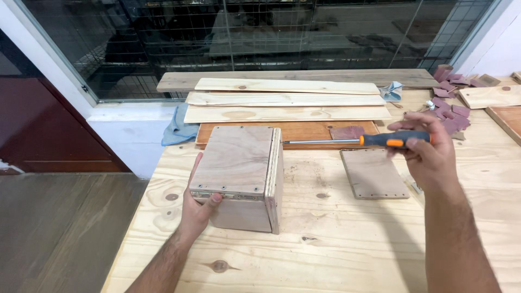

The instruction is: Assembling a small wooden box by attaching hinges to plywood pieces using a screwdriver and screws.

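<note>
A small plywood box (pixel 239 165) stands on the pale wooden workbench (pixel 325 239), its near edge fitted with a metal hinge strip (pixel 222 193). My left hand (pixel 198 209) grips the box at its front left corner, thumb on the hinge strip. My right hand (pixel 429 149) holds a screwdriver (pixel 353 141) with an orange and black handle. The shaft lies level and its tip touches the box's upper right edge. A loose plywood panel (pixel 373 173) with holes along its rim lies flat between the box and my right hand.
Several long pale boards (pixel 287 100) lie stacked at the bench's far side on a reddish board (pixel 304 130). A blue cloth (pixel 178 130) hangs at the left end. Sandpaper pieces (pixel 450 111) and wood offcuts (pixel 491 96) sit far right. The bench's left edge drops to the floor.
</note>
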